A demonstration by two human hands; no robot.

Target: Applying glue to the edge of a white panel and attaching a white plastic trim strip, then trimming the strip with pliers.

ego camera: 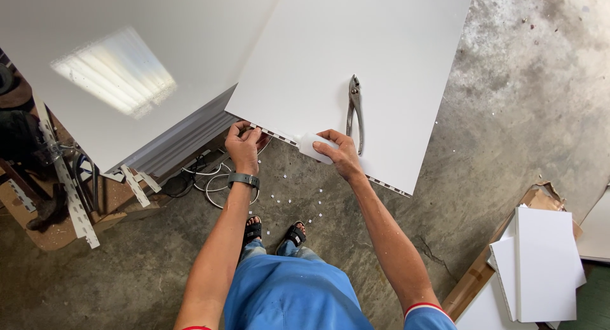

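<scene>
head view: two bare hands at the near edge of a white panel [356, 44].

left hand [243, 145] is curled closed, pinching the panel's slotted edge near its corner; right hand [338, 153] wraps a small white block [311, 144], pressing it against that same edge. steel pliers [355, 110] lie on the panel just beside the right hand, above the concrete floor [508, 101].

You wear a blue shirt with red-and-white trimmed sleeves, a dark wristwatch [244, 180] on your left wrist, blue jeans and black sandals [274, 233]
</scene>
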